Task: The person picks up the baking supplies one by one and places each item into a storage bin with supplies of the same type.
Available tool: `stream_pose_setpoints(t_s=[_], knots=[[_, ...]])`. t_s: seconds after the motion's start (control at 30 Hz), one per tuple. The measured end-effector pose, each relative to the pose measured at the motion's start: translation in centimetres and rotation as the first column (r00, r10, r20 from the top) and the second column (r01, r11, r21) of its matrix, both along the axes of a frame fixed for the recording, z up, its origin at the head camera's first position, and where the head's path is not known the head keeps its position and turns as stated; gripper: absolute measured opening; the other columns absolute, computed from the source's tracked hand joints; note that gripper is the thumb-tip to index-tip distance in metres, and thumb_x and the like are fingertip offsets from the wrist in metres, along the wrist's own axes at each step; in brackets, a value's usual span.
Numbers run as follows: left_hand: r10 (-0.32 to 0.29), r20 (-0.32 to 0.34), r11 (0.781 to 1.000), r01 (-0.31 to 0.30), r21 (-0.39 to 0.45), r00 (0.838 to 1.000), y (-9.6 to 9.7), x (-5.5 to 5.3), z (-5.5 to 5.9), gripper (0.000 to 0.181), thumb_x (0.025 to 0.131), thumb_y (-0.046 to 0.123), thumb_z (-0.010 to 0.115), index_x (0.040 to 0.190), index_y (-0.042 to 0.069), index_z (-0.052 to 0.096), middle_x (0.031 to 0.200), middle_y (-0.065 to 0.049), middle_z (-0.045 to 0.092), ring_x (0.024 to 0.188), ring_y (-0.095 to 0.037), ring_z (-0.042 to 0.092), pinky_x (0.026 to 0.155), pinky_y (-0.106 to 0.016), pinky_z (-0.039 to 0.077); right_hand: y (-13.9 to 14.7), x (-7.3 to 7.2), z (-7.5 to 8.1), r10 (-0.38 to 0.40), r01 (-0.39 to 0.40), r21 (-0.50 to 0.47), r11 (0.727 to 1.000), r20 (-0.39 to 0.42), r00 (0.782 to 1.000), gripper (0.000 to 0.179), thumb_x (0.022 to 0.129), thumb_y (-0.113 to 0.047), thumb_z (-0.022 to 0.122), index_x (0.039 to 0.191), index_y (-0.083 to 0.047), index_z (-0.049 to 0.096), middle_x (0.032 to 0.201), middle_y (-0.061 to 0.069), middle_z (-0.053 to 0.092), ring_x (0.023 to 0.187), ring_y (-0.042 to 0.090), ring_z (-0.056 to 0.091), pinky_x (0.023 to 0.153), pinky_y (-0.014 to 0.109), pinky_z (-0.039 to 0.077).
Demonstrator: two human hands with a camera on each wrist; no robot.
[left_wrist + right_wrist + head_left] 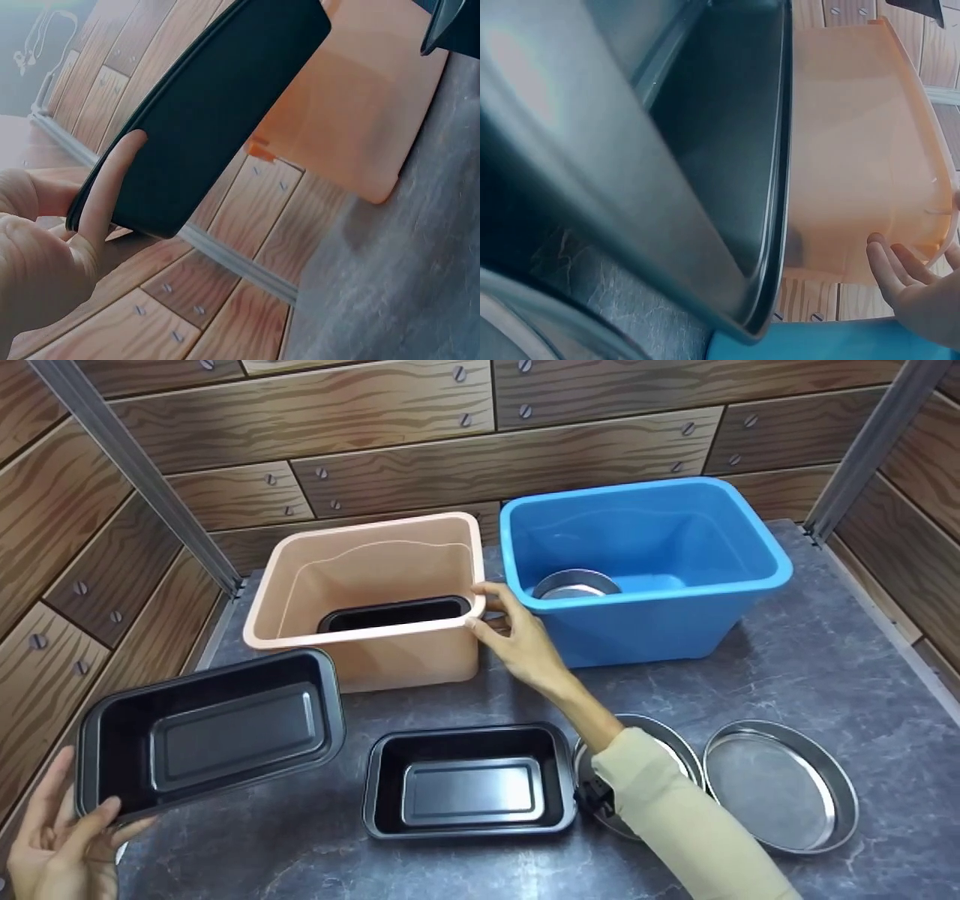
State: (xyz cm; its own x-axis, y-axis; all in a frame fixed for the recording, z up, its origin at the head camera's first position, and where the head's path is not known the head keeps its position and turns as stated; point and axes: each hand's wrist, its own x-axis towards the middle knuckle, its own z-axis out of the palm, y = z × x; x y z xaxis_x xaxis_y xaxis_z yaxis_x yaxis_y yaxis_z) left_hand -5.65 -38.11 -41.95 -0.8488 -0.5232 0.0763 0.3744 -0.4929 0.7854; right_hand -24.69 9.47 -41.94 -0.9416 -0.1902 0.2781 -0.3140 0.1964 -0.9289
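Smooth plastic tubs (412,660), glossy metal loaf pans (232,735), satiny metal round tins (772,787)

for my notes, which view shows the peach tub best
The head view shows the peach tub best: opening, front wall and a black pan inside. Left wrist shows mainly its outside, partly behind the held pan; right wrist, mostly an outer wall, also partly hidden.

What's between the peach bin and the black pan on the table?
In the head view, only bare tabletop separates the peach bin from that black pan.
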Motion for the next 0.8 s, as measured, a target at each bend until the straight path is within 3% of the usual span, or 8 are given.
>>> stream_pose_setpoints(t_s=[0.03,0.07,0.23,0.37,0.47,0.67,0.8], knots=[[0.002,-0.006,1.000,-0.002,0.028,1.000,0.2,-0.1,0.3,0.075,0.090,-0.034,0.045,0.155,0.004,0.044,0.153,-0.009,0.049,0.096,-0.032,0.076,0.060,-0.051,0.065,0.0,0.0,0.0,-0.001,0.001,0.000,1.000,-0.001,1.000,0.045,0.102,-0.019,0.069,0.145,-0.015,0.055,0.130,0.012,0.067,0.108,0.027,0.068,0.096,0.040,0.059],[-0.001,-0.015,0.999,0.002,0.052,1.000,0.5,-0.2,0.5,0.076,0.090,-0.034,0.044,0.155,0.004,0.044,0.150,-0.011,0.053,0.102,-0.036,0.074,0.061,-0.051,0.065,0.0,0.0,0.0,-0.001,0.001,0.000,1.000,-0.001,1.000,0.045,0.101,-0.020,0.070,0.144,-0.015,0.056,0.130,0.012,0.067,0.107,0.026,0.068,0.096,0.041,0.060],[0.028,-0.061,0.991,-0.020,0.130,0.998,1.9,-0.8,1.7,0.075,0.089,-0.036,0.043,0.153,0.003,0.047,0.139,-0.020,0.062,0.101,-0.039,0.074,0.061,-0.054,0.064,0.1,-0.1,0.1,-0.006,0.006,0.002,1.000,0.015,1.000,0.045,0.101,-0.022,0.070,0.144,-0.017,0.057,0.129,0.010,0.067,0.105,0.024,0.068,0.095,0.043,0.060],[0.008,-0.151,0.981,0.021,0.191,0.988,2.6,-1.3,2.2,0.076,0.089,-0.037,0.040,0.154,0.001,0.043,0.140,-0.025,0.060,0.104,-0.043,0.072,0.063,-0.057,0.063,0.2,-0.1,0.1,-0.010,0.010,0.004,1.000,0.023,1.000,0.044,0.101,-0.023,0.071,0.143,-0.018,0.058,0.127,0.010,0.068,0.104,0.024,0.069,0.093,0.041,0.061],[0.006,-0.195,0.981,0.031,0.191,0.981,2.9,-2.0,2.4,0.075,0.088,-0.038,0.040,0.154,-0.002,0.042,0.146,-0.026,0.055,0.106,-0.045,0.070,0.063,-0.057,0.063,0.3,-0.1,0.1,-0.011,0.011,0.003,1.000,0.021,1.000,0.044,0.101,-0.023,0.071,0.143,-0.018,0.058,0.127,0.010,0.068,0.103,0.024,0.069,0.092,0.039,0.061],[0.034,-0.221,0.990,-0.002,0.143,0.975,4.0,-4.0,2.9,0.072,0.087,-0.038,0.042,0.151,-0.004,0.047,0.155,-0.020,0.042,0.112,-0.048,0.067,0.062,-0.057,0.063,0.3,-0.2,0.1,-0.009,0.009,-0.002,1.000,0.020,1.000,0.045,0.101,-0.023,0.071,0.143,-0.019,0.058,0.130,0.013,0.068,0.102,0.023,0.070,0.090,0.037,0.061],[0.040,-0.216,0.984,-0.001,0.179,0.976,5.1,-5.0,3.6,0.073,0.086,-0.039,0.043,0.150,-0.005,0.049,0.158,-0.017,0.042,0.107,-0.045,0.070,0.057,-0.057,0.063,0.2,-0.2,0.1,-0.002,0.002,0.004,1.000,0.024,1.000,0.045,0.101,-0.023,0.071,0.143,-0.019,0.058,0.130,0.011,0.068,0.104,0.023,0.069,0.091,0.035,0.061]])
